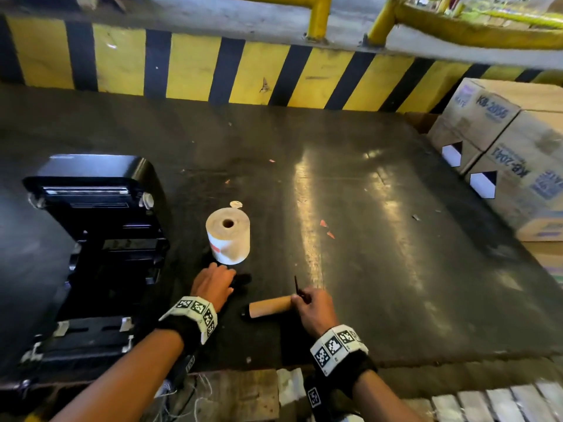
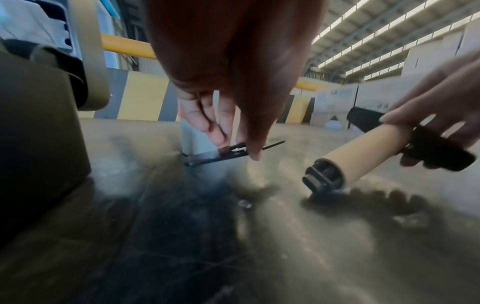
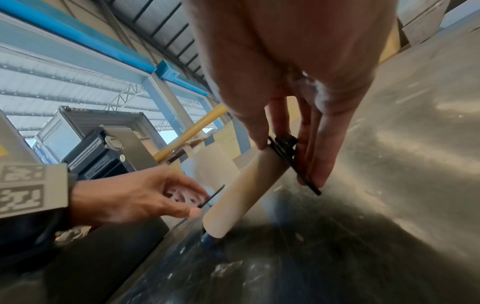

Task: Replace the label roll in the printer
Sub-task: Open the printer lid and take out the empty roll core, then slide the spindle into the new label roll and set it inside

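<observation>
Right hand (image 1: 315,309) clamped on empty cardboard core (image 1: 269,306), lying near on desk (image 1: 380,239). Left hand (image 1: 213,284) pinching flat black guide plate (image 2: 228,153). Fresh label roll (image 1: 228,236) upright beside open printer (image 1: 94,254), left.

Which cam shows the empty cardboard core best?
Left wrist: the empty cardboard core shows full length, black spindle end visible, right hand at its far end. Head shows it small; right wrist shows it foreshortened, near end hidden.

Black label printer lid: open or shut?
Open. The black label printer has its lid tipped back, exposing an empty roll bay; the white label roll stands on the dark table beside it.
</observation>
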